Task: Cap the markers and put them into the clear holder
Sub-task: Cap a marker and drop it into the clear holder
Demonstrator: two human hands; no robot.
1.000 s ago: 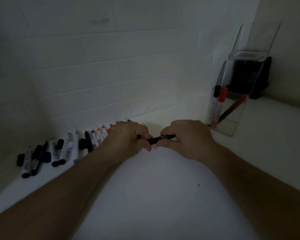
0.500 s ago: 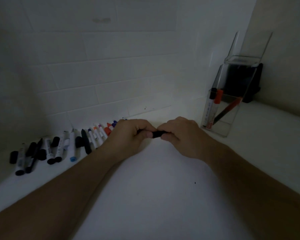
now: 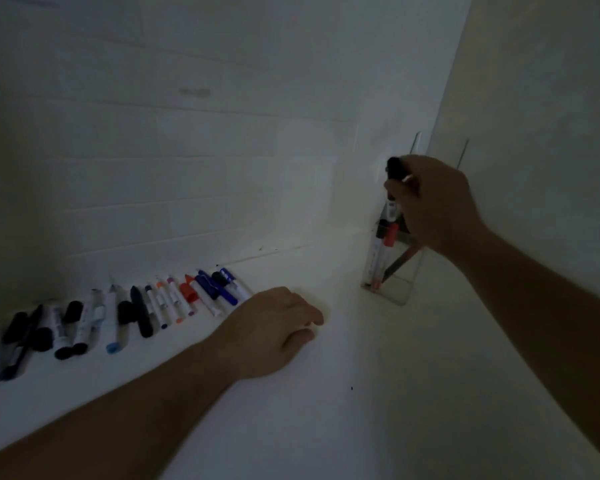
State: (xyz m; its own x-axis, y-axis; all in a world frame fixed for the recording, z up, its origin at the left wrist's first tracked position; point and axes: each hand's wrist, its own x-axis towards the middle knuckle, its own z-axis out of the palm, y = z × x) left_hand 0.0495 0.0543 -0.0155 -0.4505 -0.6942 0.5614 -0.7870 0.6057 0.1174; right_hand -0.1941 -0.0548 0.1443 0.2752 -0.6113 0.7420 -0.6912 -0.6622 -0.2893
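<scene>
My right hand (image 3: 433, 202) grips a capped black marker (image 3: 394, 169), held upright with its lower end dipping into the top of the clear holder (image 3: 400, 292) in the corner. Inside the holder stand a black-capped marker, a red-capped marker (image 3: 389, 235) and a slanted dark-red one. My left hand (image 3: 274, 327) rests on the white counter with loosely curled fingers and holds nothing. A row of several markers and loose caps (image 3: 136, 313) lies along the wall to the left of that hand.
White tiled wall runs behind the marker row and meets a plain wall at the right corner behind the holder. The white counter (image 3: 326, 427) stretches toward me. The scene is dim.
Both hands were pressing a cap onto the black marker at the counter's middle. Now my right hand has carried it up over the holder, and my left hand has let go and dropped to the counter.
</scene>
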